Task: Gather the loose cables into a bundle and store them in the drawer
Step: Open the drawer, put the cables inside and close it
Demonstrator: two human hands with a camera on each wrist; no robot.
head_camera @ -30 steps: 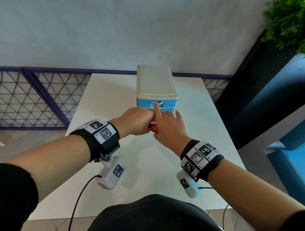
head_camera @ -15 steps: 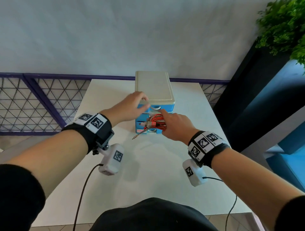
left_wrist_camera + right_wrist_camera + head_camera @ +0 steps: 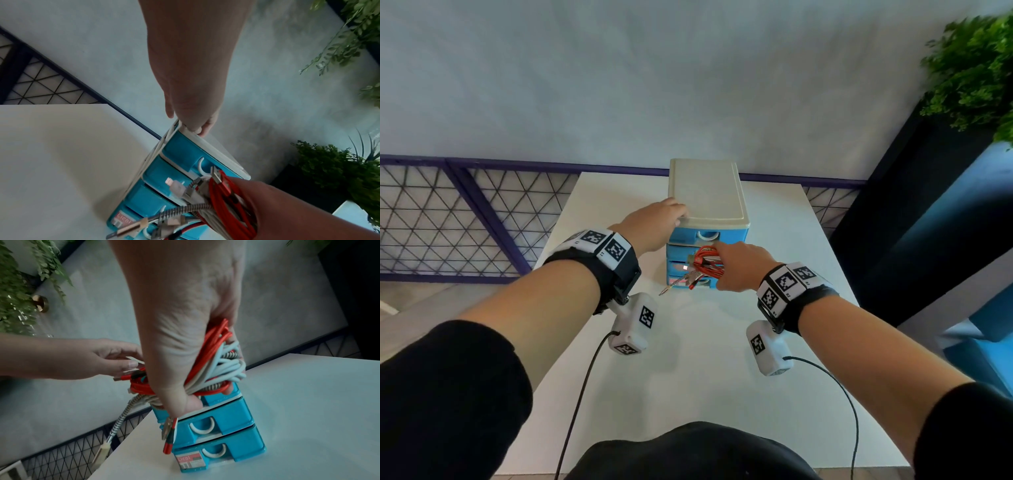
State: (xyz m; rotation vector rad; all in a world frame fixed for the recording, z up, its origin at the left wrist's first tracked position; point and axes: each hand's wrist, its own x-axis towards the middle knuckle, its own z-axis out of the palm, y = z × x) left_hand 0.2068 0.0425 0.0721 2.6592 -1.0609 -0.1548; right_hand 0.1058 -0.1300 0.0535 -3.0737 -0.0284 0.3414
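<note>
A small drawer unit (image 3: 705, 192) with a cream top and several shut blue drawers (image 3: 232, 415) stands at the far middle of the white table (image 3: 688, 359). My right hand (image 3: 722, 263) grips a coiled bundle of red, white and braided cables (image 3: 703, 263) right in front of the upper drawers; plug ends hang down and to the left (image 3: 102, 449). In the right wrist view my thumb wraps the cable bundle (image 3: 218, 366). My left hand (image 3: 678, 214) holds the unit's front left top corner, fingers on the lid (image 3: 193, 128), thumb at its rim.
A purple railing with wire mesh (image 3: 448, 219) runs along the table's left and far sides. A dark panel and blue furniture (image 3: 928, 257) stand close on the right, with a green plant (image 3: 972, 68) above. Wrist-camera leads (image 3: 582, 394) hang over the near edge.
My left hand let go of the bundle and moved up onto the unit's top corner. My right hand now holds the cables alone, a little lower in front of the drawers.
</note>
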